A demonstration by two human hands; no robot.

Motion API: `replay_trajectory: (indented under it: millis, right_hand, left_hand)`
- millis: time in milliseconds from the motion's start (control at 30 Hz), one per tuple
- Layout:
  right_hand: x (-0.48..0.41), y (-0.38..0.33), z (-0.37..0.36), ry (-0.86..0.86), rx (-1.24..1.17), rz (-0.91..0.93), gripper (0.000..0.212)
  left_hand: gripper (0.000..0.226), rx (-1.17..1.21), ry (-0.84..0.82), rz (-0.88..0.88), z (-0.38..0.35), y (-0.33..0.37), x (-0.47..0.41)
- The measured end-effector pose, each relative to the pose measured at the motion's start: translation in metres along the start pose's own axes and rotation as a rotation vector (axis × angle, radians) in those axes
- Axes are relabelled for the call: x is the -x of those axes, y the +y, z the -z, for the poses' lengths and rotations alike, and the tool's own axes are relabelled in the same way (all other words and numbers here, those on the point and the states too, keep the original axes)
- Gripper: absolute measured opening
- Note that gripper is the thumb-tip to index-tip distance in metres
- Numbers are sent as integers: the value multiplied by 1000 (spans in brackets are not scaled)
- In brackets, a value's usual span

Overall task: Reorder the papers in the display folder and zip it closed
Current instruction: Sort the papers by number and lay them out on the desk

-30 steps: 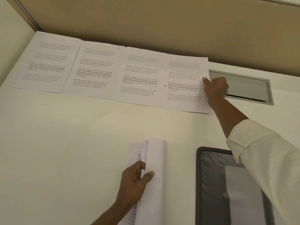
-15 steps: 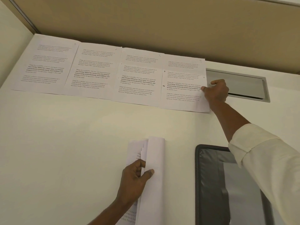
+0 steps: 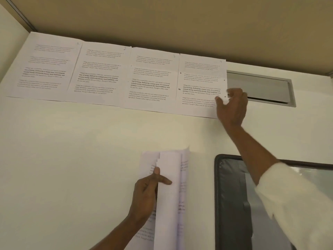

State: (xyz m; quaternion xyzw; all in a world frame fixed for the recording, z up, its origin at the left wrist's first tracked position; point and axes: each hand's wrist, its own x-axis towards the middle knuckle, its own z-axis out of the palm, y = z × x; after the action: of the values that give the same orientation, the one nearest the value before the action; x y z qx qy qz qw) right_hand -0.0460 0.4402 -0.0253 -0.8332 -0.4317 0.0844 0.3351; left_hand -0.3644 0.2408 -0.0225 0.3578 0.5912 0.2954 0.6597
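Observation:
Several printed pages lie side by side along the far edge of the white desk (image 3: 75, 159), hand-numbered at their top corners. My right hand (image 3: 232, 105) pinches the right edge of the rightmost page (image 3: 200, 87), lifting that edge a little. My left hand (image 3: 146, 193) grips a stack of papers (image 3: 169, 195) near the front middle, with its top sheets curled back to the right. The open black display folder (image 3: 232, 204), with a clear sleeve inside, lies at the lower right, partly hidden by my right sleeve.
A grey metal cable hatch (image 3: 261, 89) is set into the desk just right of the row of pages. A beige partition wall (image 3: 180, 24) rises directly behind the pages.
My right hand slid down the right edge of the rightmost page and now pinches it. The curled top sheets of the stack under my left hand opened further to the right.

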Motion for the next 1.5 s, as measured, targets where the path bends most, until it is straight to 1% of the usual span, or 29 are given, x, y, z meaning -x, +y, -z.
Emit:
replay_trajectory:
  millis: [33, 67, 133, 167, 267, 433, 500, 533, 567, 600, 633, 700, 733, 800, 867, 933, 1000, 1100, 1133, 1200, 1233, 1267, 1400, 1433, 1500]
  right_hand:
    - [22, -1, 6, -33, -68, 27, 36]
    - [45, -1, 13, -83, -130, 14, 32]
    - [96, 0, 27, -194, -211, -64, 27]
    - [121, 2, 35, -251, -243, -109, 26]
    - [181, 10, 57, -354, -256, -194, 25]
    - [225, 20, 76, -364, -272, -246, 32]
    - [234, 24, 79, -402, -263, -244, 48]
    - [239, 26, 81, -426, -256, -231, 58]
    - [244, 26, 82, -447, -242, -201, 64]
    - [249, 26, 84, -463, -234, -164, 63]
    - [255, 26, 84, -473, -229, -131, 57]
    - [267, 30, 83, -469, -244, -92, 38]
    - [272, 30, 83, -464, -263, -102, 26]
    - [280, 29, 83, -480, -320, -215, 3]
    - [283, 23, 86, -496, -372, -336, 21]
    - [282, 19, 89, -509, -394, -381, 37]
    - [279, 17, 91, -521, -379, -374, 45]
    - [276, 19, 88, -547, -376, -367, 51]
    - [275, 21, 86, -552, -379, -363, 56]
    - [275, 22, 85, -554, -388, -349, 78]
    - [275, 24, 84, -547, -408, -347, 85]
    - [275, 26, 84, -534, -433, -348, 86]
    - [277, 34, 87, -516, -476, -390, 77]
    - [278, 35, 89, -524, -481, -402, 71]
    - [276, 37, 90, -545, -489, -424, 51]
  left_hand:
    - [45, 10, 7, 1, 0, 0, 0]
    - [34, -4, 13, 1, 0, 0, -1]
    - [13, -50, 1, -17, 0, -4, -2]
    - [9, -77, -5, -30, 1, -6, -2]
    - [9, -149, 18, -60, 3, -12, -2]
    - [13, -191, 23, -95, 4, -14, -2]
    - [21, -173, 34, -85, 3, -13, -1]
    - [29, -157, 32, -77, 2, -13, -1]
    - [39, -144, 28, -65, 2, -14, -2]
    - [47, -141, 30, -48, 2, -15, -2]
    - [50, -135, 38, -45, 1, -15, -1]
    - [42, -97, 39, -58, -3, -11, 4]
    - [38, -81, 39, -60, -4, -10, 6]
    - [37, -68, 38, -60, -7, -7, 11]
    - [32, -57, 43, -53, -7, -8, 12]
    - [28, -43, 41, -41, -5, -8, 11]
    - [30, -23, 43, -34, -4, -7, 11]
    - [34, 15, 63, 0, -3, -6, 10]
    - [38, 29, 66, 8, -3, -5, 10]
    - [49, 20, 53, -3, -3, -4, 11]
    - [49, 9, 43, -13, -3, -4, 11]
    - [45, -4, 32, -20, -3, -4, 10]
    - [24, -43, 23, -14, -1, -10, 5]
    - [21, -63, 29, -10, 0, -12, 4]
    - [23, -93, 28, -5, 0, -15, 3]
